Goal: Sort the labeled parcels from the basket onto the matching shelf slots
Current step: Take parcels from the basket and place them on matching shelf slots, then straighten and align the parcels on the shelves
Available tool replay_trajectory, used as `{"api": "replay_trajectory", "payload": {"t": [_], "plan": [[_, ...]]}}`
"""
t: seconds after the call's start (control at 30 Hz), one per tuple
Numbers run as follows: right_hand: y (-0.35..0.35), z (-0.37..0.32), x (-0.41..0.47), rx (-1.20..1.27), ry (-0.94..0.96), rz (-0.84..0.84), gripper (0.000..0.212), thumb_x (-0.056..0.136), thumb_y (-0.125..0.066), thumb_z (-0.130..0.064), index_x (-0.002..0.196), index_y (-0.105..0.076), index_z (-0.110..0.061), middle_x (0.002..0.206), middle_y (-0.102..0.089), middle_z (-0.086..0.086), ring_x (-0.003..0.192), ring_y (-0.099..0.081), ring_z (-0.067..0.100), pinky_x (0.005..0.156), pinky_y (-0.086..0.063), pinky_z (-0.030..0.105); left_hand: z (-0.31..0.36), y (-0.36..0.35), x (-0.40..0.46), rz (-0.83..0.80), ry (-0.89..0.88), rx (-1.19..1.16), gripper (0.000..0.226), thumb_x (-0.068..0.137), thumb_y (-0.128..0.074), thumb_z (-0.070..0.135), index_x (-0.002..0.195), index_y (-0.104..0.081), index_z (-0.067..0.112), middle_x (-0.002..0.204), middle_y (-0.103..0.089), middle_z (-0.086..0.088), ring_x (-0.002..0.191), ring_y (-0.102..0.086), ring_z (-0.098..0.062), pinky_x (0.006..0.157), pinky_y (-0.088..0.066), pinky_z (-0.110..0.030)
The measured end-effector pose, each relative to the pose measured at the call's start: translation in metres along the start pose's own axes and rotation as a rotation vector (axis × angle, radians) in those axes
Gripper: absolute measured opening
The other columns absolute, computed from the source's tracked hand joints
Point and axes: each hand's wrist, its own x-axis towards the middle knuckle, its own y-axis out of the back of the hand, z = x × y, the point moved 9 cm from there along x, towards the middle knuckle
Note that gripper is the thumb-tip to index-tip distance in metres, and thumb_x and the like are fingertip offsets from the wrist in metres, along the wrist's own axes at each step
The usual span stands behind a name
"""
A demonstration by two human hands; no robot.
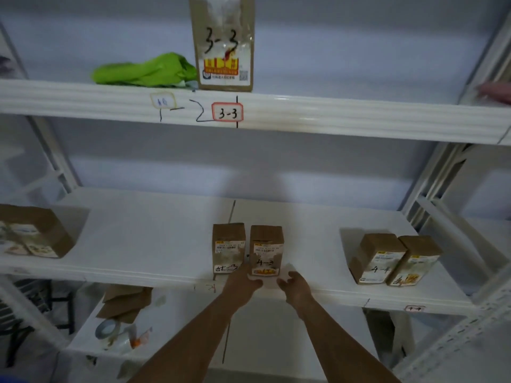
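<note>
Two hands reach to the front edge of the middle shelf (166, 230), both at the box marked 4-3 (266, 251). That box stands upright at the shelf front, roughly mid-width. Left hand (243, 280) is at its lower left corner, fingertips touching the box front/side; fingers look loosely curled, no clear grip. Right hand (293, 281) sits just right of the box, below its lower right corner, fingers curled and a bit spread, holding nothing; can't tell if it touches the box.

Second box (228, 248), also marked 4-3, stands just left of the first one, sides touching or nearly so; can't tell which. Well to the right of the 4-3 box, two more boxes stand side by side: one marked 4-4 (377, 258) and another box (414, 261) right next to it, label unreadable. Far left of the 4-3 box, a bigger brown carton (33, 230) sits partly cut off by the frame edge.

Above the 4-3 box, upper shelf (331, 117) carries a tall box marked 3-3 (224, 42) over a red-framed 3-3 tag (227, 113). Green bag (143, 70) lies just left of that tall box.

Below and left of the 4-3 box, lower shelf (262, 341) has folded cardboard (124, 302) and a tape roll (106, 328).
</note>
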Motion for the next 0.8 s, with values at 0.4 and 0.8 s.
{"api": "replay_trajectory", "payload": {"t": [0.4,0.8], "plan": [[-0.002,-0.067,-0.059,-0.224,0.199,0.019,0.036,0.091,-0.056,-0.019,0.123,-0.055,-0.002,0.104,-0.056,0.006,0.093,-0.055,0.023,0.075,-0.037,0.025,0.015,0.136,-0.072,0.209,-0.015,-0.005,0.057,0.087,-0.066,0.027,0.135,-0.043,0.007,0.138,-0.048,-0.009,0.121,-0.049,-0.022,0.084,-0.038,-0.019],[-0.079,-0.168,-0.116,-0.338,0.382,0.019,0.048,0.093,-0.055,-0.025,0.136,-0.046,-0.006,0.134,-0.053,0.016,0.122,-0.051,0.029,0.101,-0.041,0.031,-0.023,0.283,-0.135,0.393,-0.024,-0.07,0.075,0.087,-0.066,0.027,0.146,-0.026,0.005,0.151,-0.031,-0.013,0.136,-0.036,-0.026,0.106,-0.031,-0.026]]}}
